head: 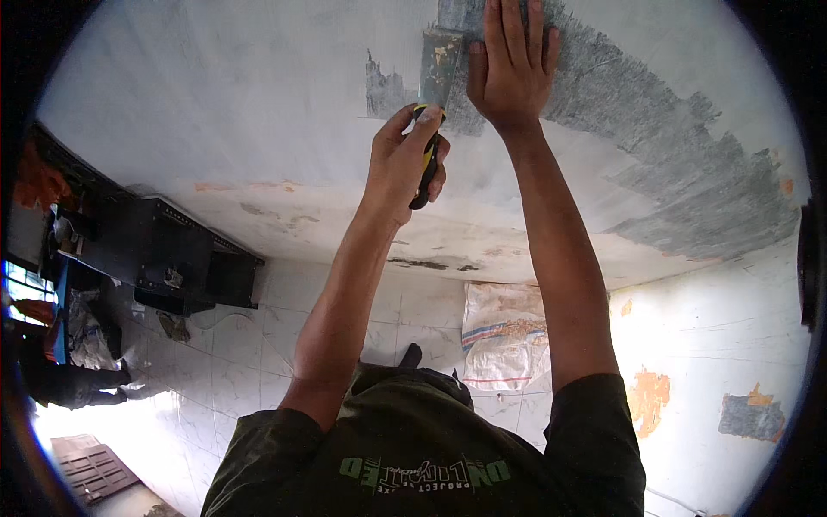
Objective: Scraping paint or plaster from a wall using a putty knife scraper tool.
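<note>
My left hand grips the black-and-yellow handle of a paint scraper, thumb near the base of the blade. The broad metal blade points upward against the white painted wall and is speckled with paint residue. To its right, my right hand is pressed flat on the wall, fingers a little apart, holding nothing. Around both hands the white coat is gone in a rough-edged grey patch. This bare patch runs down to the right. A smaller grey strip shows left of the blade.
Below the wall lies a marble-patterned tile floor with a woven plastic sack on it. Black furniture stands along the wall at left. The right side wall has peeled orange and grey spots. A brown panelled piece is at lower left.
</note>
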Demonstrator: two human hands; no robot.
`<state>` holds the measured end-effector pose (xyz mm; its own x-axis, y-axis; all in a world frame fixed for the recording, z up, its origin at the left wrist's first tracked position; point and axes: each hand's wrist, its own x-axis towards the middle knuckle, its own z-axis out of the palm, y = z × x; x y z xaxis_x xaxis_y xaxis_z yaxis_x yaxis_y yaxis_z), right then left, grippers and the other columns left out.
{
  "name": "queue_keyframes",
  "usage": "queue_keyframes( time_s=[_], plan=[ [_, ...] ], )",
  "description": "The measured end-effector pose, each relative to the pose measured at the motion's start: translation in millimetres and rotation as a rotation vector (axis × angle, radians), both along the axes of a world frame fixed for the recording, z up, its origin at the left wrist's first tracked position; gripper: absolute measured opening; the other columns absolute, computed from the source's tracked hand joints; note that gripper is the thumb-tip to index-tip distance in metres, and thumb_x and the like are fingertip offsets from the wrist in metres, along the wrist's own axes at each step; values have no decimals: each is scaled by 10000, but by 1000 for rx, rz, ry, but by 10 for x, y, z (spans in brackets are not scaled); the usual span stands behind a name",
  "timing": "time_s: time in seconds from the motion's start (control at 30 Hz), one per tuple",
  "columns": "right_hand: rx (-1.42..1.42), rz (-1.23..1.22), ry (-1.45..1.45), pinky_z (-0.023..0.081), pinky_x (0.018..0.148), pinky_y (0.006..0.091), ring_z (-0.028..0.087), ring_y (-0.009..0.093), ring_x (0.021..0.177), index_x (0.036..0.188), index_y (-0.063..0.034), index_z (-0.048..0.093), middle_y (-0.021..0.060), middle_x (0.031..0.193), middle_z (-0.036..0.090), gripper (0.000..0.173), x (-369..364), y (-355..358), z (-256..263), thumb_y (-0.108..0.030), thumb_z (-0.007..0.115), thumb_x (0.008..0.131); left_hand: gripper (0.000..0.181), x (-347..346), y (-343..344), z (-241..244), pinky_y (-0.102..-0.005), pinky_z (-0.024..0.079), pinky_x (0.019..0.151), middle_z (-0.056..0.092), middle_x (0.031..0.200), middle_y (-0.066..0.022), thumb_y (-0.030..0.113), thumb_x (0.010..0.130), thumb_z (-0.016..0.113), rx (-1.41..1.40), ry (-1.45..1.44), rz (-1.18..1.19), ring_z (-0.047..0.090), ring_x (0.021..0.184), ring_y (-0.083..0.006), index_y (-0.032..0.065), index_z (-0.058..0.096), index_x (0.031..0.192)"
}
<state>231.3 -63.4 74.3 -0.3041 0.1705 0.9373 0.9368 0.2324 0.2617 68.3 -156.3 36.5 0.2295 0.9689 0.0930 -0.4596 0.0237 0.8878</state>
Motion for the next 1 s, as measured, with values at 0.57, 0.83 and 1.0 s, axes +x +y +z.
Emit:
queue_keyframes(
  time_s=[0.57, 0.83, 1.0],
  plan=[
    [14, -17, 1, 198, 1153, 516, 335, 349, 1427, 1398, -9, 497, 147, 1519, 411, 474, 34, 27, -15, -257, 371, 1014, 284, -10, 6, 31, -246, 342, 317, 539, 656, -14, 387, 995, 563, -41, 3, -23, 474, 385, -84, 105, 544, 1024],
    [46, -10, -14, 188, 1158, 518, 337, 357, 1425, 1401, -4, 492, 160, 1512, 414, 484, 7, 34, -14, -262, 364, 1013, 251, -34, 15, -31, -251, 338, 315, 540, 653, -9, 360, 999, 560, -83, 1, -41, 470, 383, -86, 111, 540, 1009],
    [23, 16, -10, 203, 1153, 523, 337, 367, 1423, 1405, -1, 486, 164, 1514, 409, 487, -5, 10, 16, -260, 375, 1008, 247, -51, 64, 21, -253, 340, 316, 541, 654, -10, 350, 995, 564, -56, 24, -17, 468, 384, -88, 104, 545, 1022]
  ],
)
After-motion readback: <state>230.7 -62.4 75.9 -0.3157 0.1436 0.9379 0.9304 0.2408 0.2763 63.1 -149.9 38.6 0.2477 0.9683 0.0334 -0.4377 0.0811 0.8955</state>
